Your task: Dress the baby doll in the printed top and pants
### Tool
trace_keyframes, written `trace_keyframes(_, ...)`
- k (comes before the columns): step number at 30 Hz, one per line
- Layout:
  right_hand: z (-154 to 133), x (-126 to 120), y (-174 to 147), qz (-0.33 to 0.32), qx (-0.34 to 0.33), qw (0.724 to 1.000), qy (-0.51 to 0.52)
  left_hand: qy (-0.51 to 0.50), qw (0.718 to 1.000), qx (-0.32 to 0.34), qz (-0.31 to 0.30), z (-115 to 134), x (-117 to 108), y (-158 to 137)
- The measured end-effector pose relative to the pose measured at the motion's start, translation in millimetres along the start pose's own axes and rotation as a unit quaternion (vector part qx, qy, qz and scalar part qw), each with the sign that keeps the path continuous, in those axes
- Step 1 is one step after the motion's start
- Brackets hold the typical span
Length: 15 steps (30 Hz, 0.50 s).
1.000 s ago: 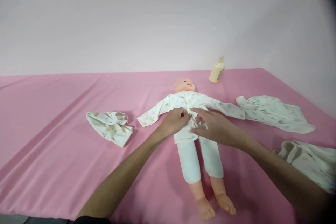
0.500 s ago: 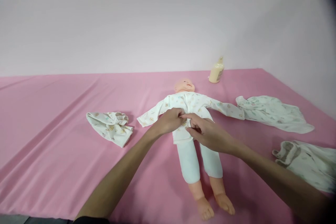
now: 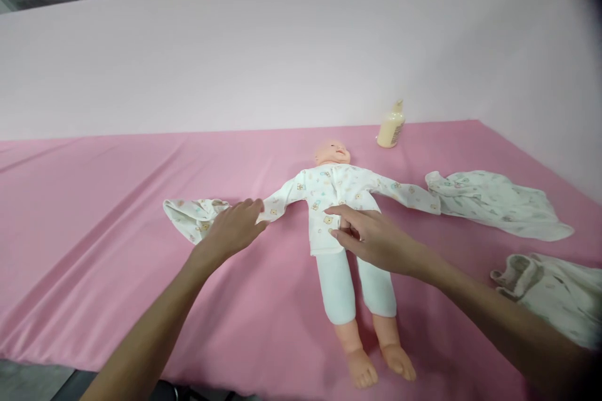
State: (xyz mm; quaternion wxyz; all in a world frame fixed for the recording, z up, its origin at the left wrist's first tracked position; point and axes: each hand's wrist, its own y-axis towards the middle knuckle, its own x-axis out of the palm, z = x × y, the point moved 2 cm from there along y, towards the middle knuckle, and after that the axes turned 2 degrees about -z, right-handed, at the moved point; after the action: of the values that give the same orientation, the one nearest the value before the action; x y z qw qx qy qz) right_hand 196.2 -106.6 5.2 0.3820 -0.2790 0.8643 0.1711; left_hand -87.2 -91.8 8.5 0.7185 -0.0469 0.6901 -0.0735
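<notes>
A baby doll (image 3: 345, 291) lies on its back, feet towards me, in a white patterned long-sleeved top (image 3: 322, 200) over pale leggings-like body cloth. My right hand (image 3: 364, 235) is at the top's lower front, index finger and thumb apart, with nothing seen between them. Off to the left, my left hand (image 3: 237, 222) hovers by the end of the doll's sleeve, fingers out and holding nothing visible. Behind it, partly covered, is a folded patterned cloth piece (image 3: 185, 216); its exact kind is unclear.
Pink sheeting (image 3: 117, 276) covers the surface up to a white wall (image 3: 211, 62). A cream pump bottle (image 3: 390, 128) stands beyond the doll's head. To the right lie a patterned white garment (image 3: 498, 203) and a crumpled pale garment (image 3: 555, 288).
My left hand has left the front of the top and moved left to the sleeve's end. My right hand stays almost where it was. The view has tilted slightly.
</notes>
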Motion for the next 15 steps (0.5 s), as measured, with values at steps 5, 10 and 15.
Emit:
trace_keyframes(5,-3.8,-3.0,-1.8,0.009,-0.001,1.0,-0.008,0.075,0.993,-0.086,-0.001,-51.7,46.1,-18.4)
trace_keyframes(10,-4.9,-3.3,-4.6,0.016,-0.009,1.0,-0.001,0.022,0.989,-0.146,0.021,-73.0,55.7,-29.1)
trace_keyframes(15,-4.3,-3.5,-5.5,0.024,-0.009,1.0,-0.003,-0.07,0.986,-0.15,0.033,-95.9,31.6,-39.0)
